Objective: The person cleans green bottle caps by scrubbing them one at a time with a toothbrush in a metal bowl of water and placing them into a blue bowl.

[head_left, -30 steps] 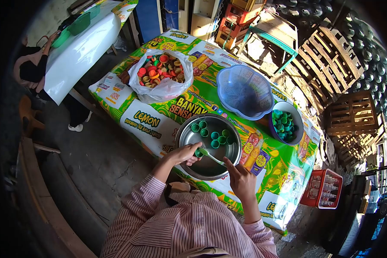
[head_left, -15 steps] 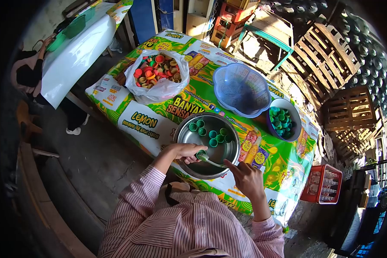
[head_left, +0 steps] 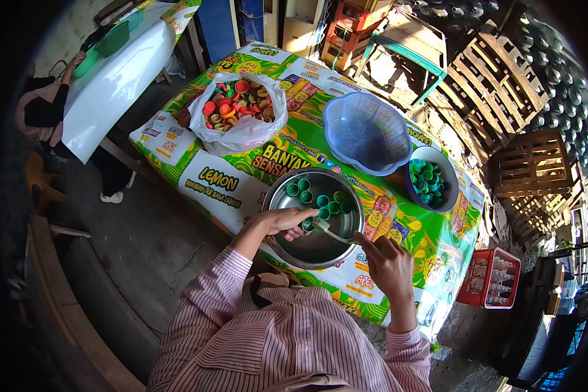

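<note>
My left hand (head_left: 286, 222) is closed around a green bottle cap (head_left: 308, 224), held over the left part of a steel basin (head_left: 313, 253). My right hand (head_left: 387, 260) grips the handle end of a toothbrush (head_left: 334, 233) beyond the basin's right side. The brush head is at the cap's opening; whether its bristles touch the inside is too small to tell. Several more green caps (head_left: 323, 200) lie in the far half of the basin.
A white plastic bag (head_left: 240, 138) full of red, orange and green caps stands at the table's far left. Behind the basin are a blue plastic basket (head_left: 359, 134) and a bowl (head_left: 449, 171) of green caps. A red crate (head_left: 483, 279) stands right of the table. Another person (head_left: 42, 112) is at the left.
Both hands have shifted slightly, the left toward the far right with the cap and the right a little to the right with the toothbrush. The brush head has moved along with the cap.
</note>
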### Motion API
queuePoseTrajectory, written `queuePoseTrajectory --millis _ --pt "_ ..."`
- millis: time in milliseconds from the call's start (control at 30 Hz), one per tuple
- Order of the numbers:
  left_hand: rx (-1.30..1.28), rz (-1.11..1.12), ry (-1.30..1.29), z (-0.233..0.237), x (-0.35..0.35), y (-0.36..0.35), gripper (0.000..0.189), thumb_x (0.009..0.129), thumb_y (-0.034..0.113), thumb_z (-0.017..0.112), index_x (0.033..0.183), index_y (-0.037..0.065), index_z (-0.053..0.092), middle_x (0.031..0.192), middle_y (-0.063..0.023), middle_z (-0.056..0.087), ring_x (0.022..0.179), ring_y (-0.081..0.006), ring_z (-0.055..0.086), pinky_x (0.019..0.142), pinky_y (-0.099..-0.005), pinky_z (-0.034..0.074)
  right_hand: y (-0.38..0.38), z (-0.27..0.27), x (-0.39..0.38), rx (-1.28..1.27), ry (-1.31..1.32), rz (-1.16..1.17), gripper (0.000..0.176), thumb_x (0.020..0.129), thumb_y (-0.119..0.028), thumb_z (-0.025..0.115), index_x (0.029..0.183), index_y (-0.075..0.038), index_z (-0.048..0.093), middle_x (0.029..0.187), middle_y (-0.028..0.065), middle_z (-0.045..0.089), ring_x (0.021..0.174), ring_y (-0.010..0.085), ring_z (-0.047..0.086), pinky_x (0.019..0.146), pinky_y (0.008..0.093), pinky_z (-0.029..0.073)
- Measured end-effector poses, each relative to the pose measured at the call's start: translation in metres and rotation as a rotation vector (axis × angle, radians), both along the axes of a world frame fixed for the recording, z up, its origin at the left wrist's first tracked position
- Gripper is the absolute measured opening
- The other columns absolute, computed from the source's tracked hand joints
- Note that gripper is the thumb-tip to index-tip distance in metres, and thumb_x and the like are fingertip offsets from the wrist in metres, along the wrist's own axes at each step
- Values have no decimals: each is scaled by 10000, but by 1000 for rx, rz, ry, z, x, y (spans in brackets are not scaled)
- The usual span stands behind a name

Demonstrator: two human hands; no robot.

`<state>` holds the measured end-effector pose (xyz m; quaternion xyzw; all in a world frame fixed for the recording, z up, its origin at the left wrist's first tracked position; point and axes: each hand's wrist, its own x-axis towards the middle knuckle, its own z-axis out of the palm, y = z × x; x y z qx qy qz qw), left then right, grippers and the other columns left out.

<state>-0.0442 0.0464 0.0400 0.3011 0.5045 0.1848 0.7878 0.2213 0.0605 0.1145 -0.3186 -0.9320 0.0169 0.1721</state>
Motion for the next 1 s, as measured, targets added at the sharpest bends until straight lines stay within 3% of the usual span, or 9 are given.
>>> queuePoseTrajectory --millis 100,167,233,333,600,667,800,900,1000 --pt "101 161 -152 -3 -1 -8 484 918 487 386 860 20 500 579 30 347 505 -64 336 458 -211 302 -10 -2 1 -88 107 -128 408 754 -106 607 1144 -223 591 608 18 462 499 179 515 434 326 405" --pt "156 178 -109 -3 3 -14 441 930 462 380 879 40 497 629 7 406 558 -77 389 501 -221 345 -18 -14 -5 -137 87 -94 378 810 -141 580 1181 -209 564 587 29 473 454 201 516 400 340 399" --pt "233 380 -158 -10 8 -18 402 931 450 388 922 61 490 691 -1 475 536 -74 428 512 -206 387 -22 -27 -13 -194 55 -121 367 829 -154 566 1191 -212 555 593 41 497 455 217 526 406 345 407" --pt "446 376 -82 -21 8 -21 319 949 393 376 938 89 471 747 -22 507 569 -69 463 552 -201 417 -22 -49 -13 -262 174 -181 364 843 -166 553 1204 -215 543 610 53 537 459 244 537 410 363 411" --pt "419 475 -24 -12 13 -27 286 958 359 364 920 88 445 774 -7 495 647 -60 511 600 -198 445 -30 -54 -20 -386 226 -241 378 848 -133 539 1219 -205 527 655 92 584 514 271 570 453 383 436" --pt "416 486 -40 -17 11 -28 270 966 294 371 1110 83 459 879 -14 495 776 -100 535 654 -227 444 -29 -53 -20 -420 263 -285 379 842 -114 542 1210 -204 540 703 115 615 570 290 599 486 392 451" --pt "507 491 -3 -6 15 -28 248 969 256 371 1120 78 456 891 -4 488 782 -95 536 666 -225 450 -38 -61 -22 -488 248 -237 370 850 -111 525 1209 -195 542 761 123 635 615 303 617 494 389 456" --pt "571 338 244 0 17 -31 226 946 212 429 1112 59 451 923 -39 507 822 -130 552 682 -256 457 -33 -71 -15 -452 215 -331 376 849 -107 526 1212 -203 540 768 125 634 613 305 615 496 387 457" --pt "1089 302 823 3 20 -37 335 843 134 574 1135 40 440 982 -123 526 864 -237 556 740 -329 456 -38 -61 -10 -427 196 -355 373 853 -124 527 1218 -199 533 750 109 624 586 286 610 481 383 456"
